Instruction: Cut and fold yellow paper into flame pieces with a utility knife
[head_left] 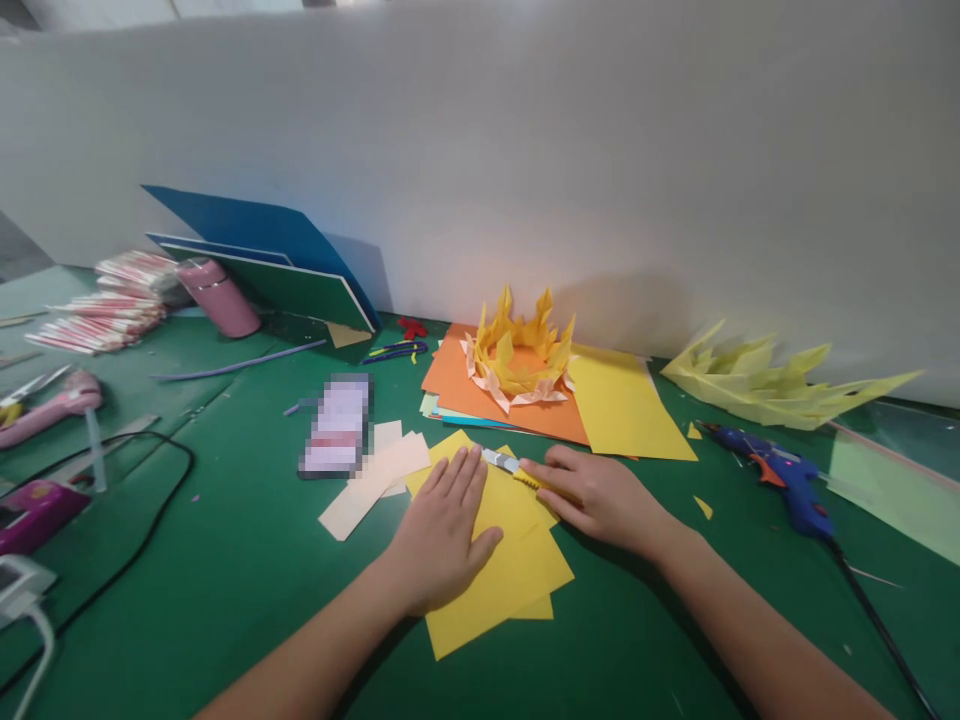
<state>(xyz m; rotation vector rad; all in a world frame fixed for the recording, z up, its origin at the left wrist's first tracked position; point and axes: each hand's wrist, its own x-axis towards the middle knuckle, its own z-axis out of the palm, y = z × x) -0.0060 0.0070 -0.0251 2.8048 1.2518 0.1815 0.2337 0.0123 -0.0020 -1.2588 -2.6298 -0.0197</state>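
My left hand (442,525) lies flat with fingers stretched out, pressing down on yellow paper sheets (502,575) on the green mat. My right hand (592,495) is closed round a yellow utility knife (506,463), whose metal blade tip points left across the top of the yellow paper, just right of my left fingertips. Pale peach paper strips (371,480) lie just left of the yellow sheets.
A folded yellow-and-orange paper crown (517,360) sits on orange (465,385) and yellow sheets (626,405) by the white wall. Also there: a phone (339,425), a blue glue gun (780,475) with cable, yellow folded spikes (772,385), a pink bottle (219,295), pink tools and black cable at left.
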